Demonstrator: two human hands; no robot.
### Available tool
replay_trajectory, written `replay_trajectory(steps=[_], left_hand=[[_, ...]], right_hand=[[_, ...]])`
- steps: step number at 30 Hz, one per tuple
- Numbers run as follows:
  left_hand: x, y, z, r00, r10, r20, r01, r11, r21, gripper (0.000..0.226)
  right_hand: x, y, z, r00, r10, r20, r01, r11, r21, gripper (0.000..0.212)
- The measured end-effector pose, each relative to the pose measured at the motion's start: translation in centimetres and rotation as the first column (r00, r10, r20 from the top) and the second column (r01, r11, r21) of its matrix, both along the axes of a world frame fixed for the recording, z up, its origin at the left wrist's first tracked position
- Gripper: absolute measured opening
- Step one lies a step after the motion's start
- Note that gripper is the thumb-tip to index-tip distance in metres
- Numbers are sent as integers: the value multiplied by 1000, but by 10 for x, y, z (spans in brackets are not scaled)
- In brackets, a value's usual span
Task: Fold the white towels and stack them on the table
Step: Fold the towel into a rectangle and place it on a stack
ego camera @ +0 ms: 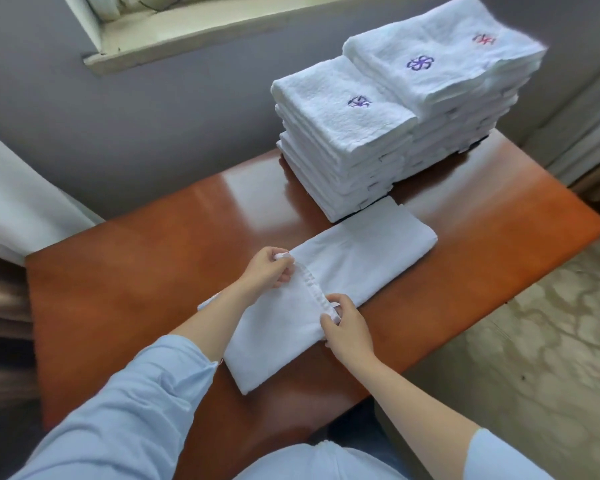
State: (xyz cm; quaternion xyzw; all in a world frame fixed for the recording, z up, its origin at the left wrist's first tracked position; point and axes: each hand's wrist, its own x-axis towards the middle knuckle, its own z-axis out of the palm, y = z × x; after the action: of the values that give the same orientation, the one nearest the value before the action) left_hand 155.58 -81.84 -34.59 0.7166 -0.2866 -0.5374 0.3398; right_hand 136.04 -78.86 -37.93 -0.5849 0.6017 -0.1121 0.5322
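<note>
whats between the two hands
The hem of the towel, pinched by the left hand and right hand; the head view shows it.

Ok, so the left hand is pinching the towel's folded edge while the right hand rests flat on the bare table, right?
Not quite. The right hand is not flat on the table; it pinches the folded edge of the towel too, nearer the person, as the head view shows. The left hand does pinch that edge at its far end.
</note>
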Motion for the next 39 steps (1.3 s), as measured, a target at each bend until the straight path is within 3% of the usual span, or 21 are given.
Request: replay_trajectory(steps=[3, 5, 7, 9, 11, 15, 21, 27, 31, 36, 39], left_hand=[[-2, 4, -9, 994, 23, 109, -15, 997, -74, 42], [-4, 14, -19, 927, -46, 371, 110, 982, -152, 41], [-4, 26, -30, 717, -171, 676, 353, 925, -141, 44], [-1, 35, -41, 476, -328, 816, 566, 825, 2, 43], [0, 45, -51, 360, -503, 786, 618, 759, 204, 47], [0, 53, -66, 317, -672, 669, 570, 699, 432, 69], [-1, 47, -63, 299, -744, 597, 554, 645, 526, 78], [-12, 53, -48, 268, -758, 595, 517, 634, 575, 81], [-19, 38, -29, 250, -741, 624, 532, 643, 551, 62], [-43, 1, -10, 192, -897, 398, 615, 427, 663, 39], [-62, -30, -2, 53, -924, 379, 617, 329, 715, 32]], right_hand=[[-6, -9, -2, 990, 91, -107, -101, 991, -93, 37], [-12, -14, -2, 965, 176, -195, -223, 943, -247, 39], [-15, -20, -3, 912, 299, -281, -396, 821, -411, 37], [-17, -24, -7, 838, 430, -336, -544, 712, -444, 40], [-19, -25, -15, 740, 556, -379, -672, 644, -366, 51], [-26, -26, -33, 512, 668, -540, -847, 496, -189, 65], [-36, -36, -30, 446, 669, -595, -886, 427, -184, 79], [-42, -19, -21, 530, 636, -562, -833, 515, -202, 80], [-61, -8, -19, 591, 590, -550, -790, 559, -250, 69], [-84, -14, -14, 682, 533, -501, -718, 620, -316, 42], [-92, -27, -10, 772, 486, -410, -617, 729, -298, 34]])
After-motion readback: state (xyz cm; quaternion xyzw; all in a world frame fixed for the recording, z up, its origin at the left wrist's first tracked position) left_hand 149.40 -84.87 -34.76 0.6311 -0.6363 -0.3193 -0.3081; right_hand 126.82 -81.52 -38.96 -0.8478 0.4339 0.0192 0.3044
